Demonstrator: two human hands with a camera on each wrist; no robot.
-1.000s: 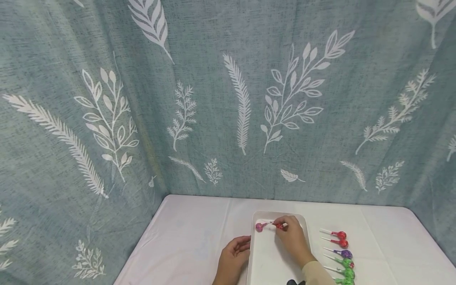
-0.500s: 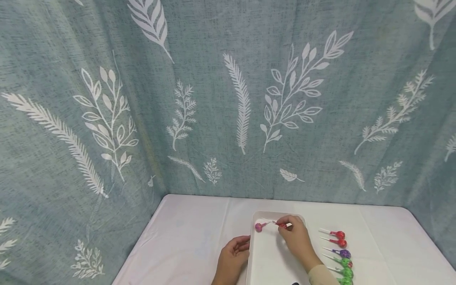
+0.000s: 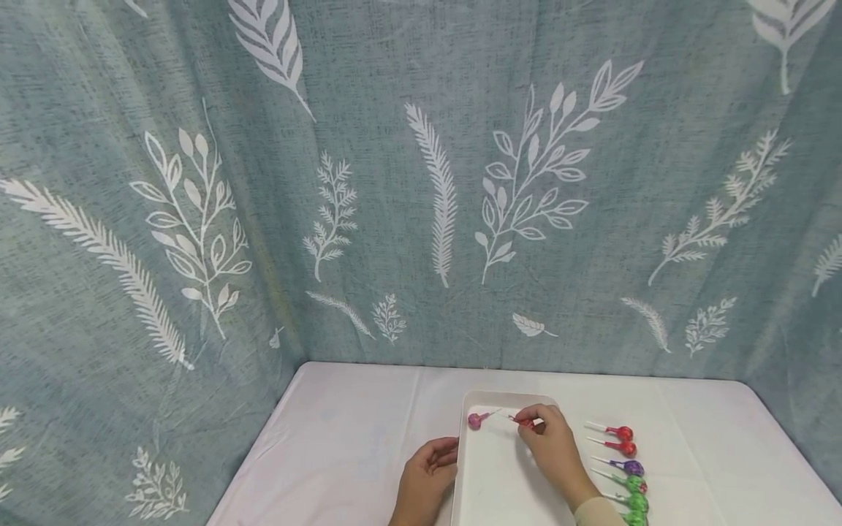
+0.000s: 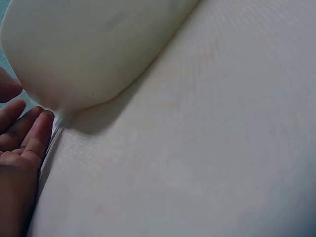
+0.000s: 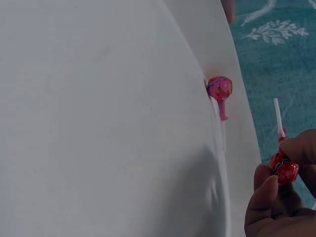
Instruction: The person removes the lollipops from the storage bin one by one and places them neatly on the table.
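Observation:
My right hand (image 3: 551, 449) pinches a red-wrapped lollipop (image 3: 525, 423) by its head, over the far part of a white tray (image 3: 458, 482). In the right wrist view this lollipop (image 5: 285, 171) sits between thumb and fingers, its white stick pointing away from them. A pink lollipop (image 3: 475, 421) lies in the tray's far left corner, stick toward the right. Beside the tray's left wall rests my left hand (image 3: 426, 475), fingers loosely bent and fingertips right at the wall. The left wrist view shows those fingers (image 4: 42, 131) at the tray's corner.
Right of the tray, several lollipops lie in a column on the white tablecloth (image 3: 368, 409): red ones (image 3: 620, 433), a purple one (image 3: 633, 467) and green ones (image 3: 636, 502). A blue-green leaf-patterned curtain (image 3: 395, 183) hangs behind and at the sides.
My right hand has drawn slightly to the right with the red lollipop, away from the pink one. The left hand stays at the tray's side.

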